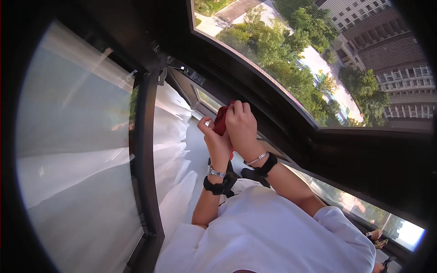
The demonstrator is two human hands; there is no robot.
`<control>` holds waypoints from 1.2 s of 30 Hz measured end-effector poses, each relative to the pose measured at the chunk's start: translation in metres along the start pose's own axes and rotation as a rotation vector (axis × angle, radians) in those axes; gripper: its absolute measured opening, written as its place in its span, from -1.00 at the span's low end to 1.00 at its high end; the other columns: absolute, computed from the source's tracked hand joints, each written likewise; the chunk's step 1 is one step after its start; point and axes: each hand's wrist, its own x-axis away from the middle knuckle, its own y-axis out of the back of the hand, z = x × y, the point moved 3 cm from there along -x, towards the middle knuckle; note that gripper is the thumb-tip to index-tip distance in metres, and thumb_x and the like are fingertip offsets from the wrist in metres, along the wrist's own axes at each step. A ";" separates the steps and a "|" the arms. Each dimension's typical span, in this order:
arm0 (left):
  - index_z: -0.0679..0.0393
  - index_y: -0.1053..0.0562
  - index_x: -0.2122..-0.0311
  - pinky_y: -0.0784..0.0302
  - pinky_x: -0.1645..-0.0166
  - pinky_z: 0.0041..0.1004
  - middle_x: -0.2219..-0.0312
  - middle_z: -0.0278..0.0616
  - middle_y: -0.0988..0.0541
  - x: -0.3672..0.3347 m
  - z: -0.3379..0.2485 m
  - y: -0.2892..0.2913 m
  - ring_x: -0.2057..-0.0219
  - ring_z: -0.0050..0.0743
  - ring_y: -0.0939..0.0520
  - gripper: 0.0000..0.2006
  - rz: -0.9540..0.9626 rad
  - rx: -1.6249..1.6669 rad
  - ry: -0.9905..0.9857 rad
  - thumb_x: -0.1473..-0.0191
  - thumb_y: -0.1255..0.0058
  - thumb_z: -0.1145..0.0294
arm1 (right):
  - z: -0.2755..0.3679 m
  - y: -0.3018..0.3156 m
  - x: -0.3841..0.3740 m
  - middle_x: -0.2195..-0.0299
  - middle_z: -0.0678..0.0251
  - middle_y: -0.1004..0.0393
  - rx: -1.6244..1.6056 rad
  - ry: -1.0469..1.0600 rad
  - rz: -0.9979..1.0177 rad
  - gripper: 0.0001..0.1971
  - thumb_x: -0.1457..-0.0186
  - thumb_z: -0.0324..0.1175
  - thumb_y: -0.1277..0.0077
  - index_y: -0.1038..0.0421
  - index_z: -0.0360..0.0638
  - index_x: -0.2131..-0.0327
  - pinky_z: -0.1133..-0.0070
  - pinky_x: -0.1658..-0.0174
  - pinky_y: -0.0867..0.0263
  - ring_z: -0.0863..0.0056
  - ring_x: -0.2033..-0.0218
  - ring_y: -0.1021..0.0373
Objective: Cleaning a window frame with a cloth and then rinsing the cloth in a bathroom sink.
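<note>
A crumpled red cloth [221, 120] is bunched between my two hands, close to the dark window frame. My right hand [241, 125] covers its right side, with the fingers curled over its upper edge. From below, my left hand [217, 141] supports the cloth. Its thumb and a bent finger stick out at the left, while the other fingers are hidden behind the cloth and the right hand. A little red also shows under my wrists. Each wrist carries a black band; the left also has a metal watch [216, 171], the right a thin bracelet [257, 158].
An open glass sash [77, 136] with a dark frame [148, 159] stands at the left. White curtain [170, 136] hangs beside it. A thick dark window frame [273, 104] runs diagonally past my hands, with metal hardware [195, 77] at its corner. Trees [300, 73] and buildings show outside, far below.
</note>
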 end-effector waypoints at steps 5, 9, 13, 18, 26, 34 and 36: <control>0.23 -0.24 0.18 -0.44 0.24 -0.45 0.39 -0.07 -0.54 -0.061 0.000 0.028 0.36 -0.31 -0.57 -0.67 -0.113 -0.047 -0.021 0.08 -0.05 0.57 | 0.037 -0.020 -0.063 0.48 0.27 -0.27 -0.112 0.031 -0.073 -0.88 0.38 -0.43 -0.05 -0.46 -0.21 0.62 0.64 0.41 -0.31 0.40 0.38 -0.26; 0.28 -0.39 0.29 -0.46 0.24 -0.48 0.40 -0.12 -0.58 -0.054 -0.023 0.022 0.36 -0.42 -0.59 -0.83 -0.133 -0.202 -0.134 0.05 -0.03 0.56 | 0.026 -0.012 -0.063 0.41 0.27 -0.31 -0.162 0.004 0.070 -0.89 0.32 -0.44 -0.06 -0.49 -0.19 0.57 0.63 0.40 -0.38 0.40 0.31 -0.30; 0.31 -0.43 0.29 -0.46 0.29 -0.40 0.42 -0.03 -0.57 -0.015 -0.035 -0.012 0.40 -0.14 -0.59 -0.81 -0.029 -0.292 -0.276 0.08 -0.04 0.53 | -0.013 0.009 -0.023 0.39 0.26 -0.33 -0.110 -0.069 0.146 -0.90 0.27 -0.44 -0.04 -0.49 -0.23 0.57 0.62 0.41 -0.41 0.42 0.32 -0.33; 0.31 -0.44 0.31 -0.43 0.35 -0.36 0.46 0.05 -0.53 0.056 -0.036 -0.055 0.44 -0.03 -0.55 -0.78 0.185 -0.277 -0.335 0.18 -0.04 0.58 | -0.066 0.036 0.056 0.47 0.30 -0.30 0.038 -0.056 0.129 -0.91 0.28 -0.46 -0.02 -0.45 -0.20 0.56 0.65 0.49 -0.36 0.44 0.36 -0.31; 0.33 -0.40 0.36 -0.40 0.36 -0.31 0.50 0.09 -0.50 0.147 -0.027 -0.091 0.45 0.05 -0.51 -0.83 0.378 -0.172 -0.283 0.14 -0.02 0.53 | -0.105 0.086 0.164 0.02 -0.01 -0.23 -0.432 -0.198 -0.018 -0.58 0.08 -0.56 0.11 -0.23 -0.44 0.05 0.42 -0.08 -0.14 0.07 -0.02 -0.17; 0.30 -0.27 0.22 -0.41 0.34 -0.26 0.46 0.13 -0.50 0.171 -0.008 -0.095 0.38 0.12 -0.52 -0.74 0.378 -0.189 -0.209 0.05 0.06 0.50 | -0.106 0.071 0.183 0.07 -0.05 -0.26 -0.341 -0.078 -0.024 -0.61 0.09 -0.53 0.13 -0.25 -0.49 0.11 0.43 -0.06 -0.16 0.14 -0.02 -0.19; 0.29 -0.25 0.20 -0.42 0.32 -0.28 0.43 0.11 -0.51 0.173 -0.001 -0.093 0.37 0.09 -0.53 -0.74 0.344 -0.148 -0.212 0.03 0.06 0.50 | -0.102 0.067 0.181 0.08 -0.07 -0.26 -0.359 -0.075 0.002 -0.60 0.11 -0.50 0.14 -0.25 -0.51 0.12 0.45 -0.05 -0.16 0.12 -0.01 -0.18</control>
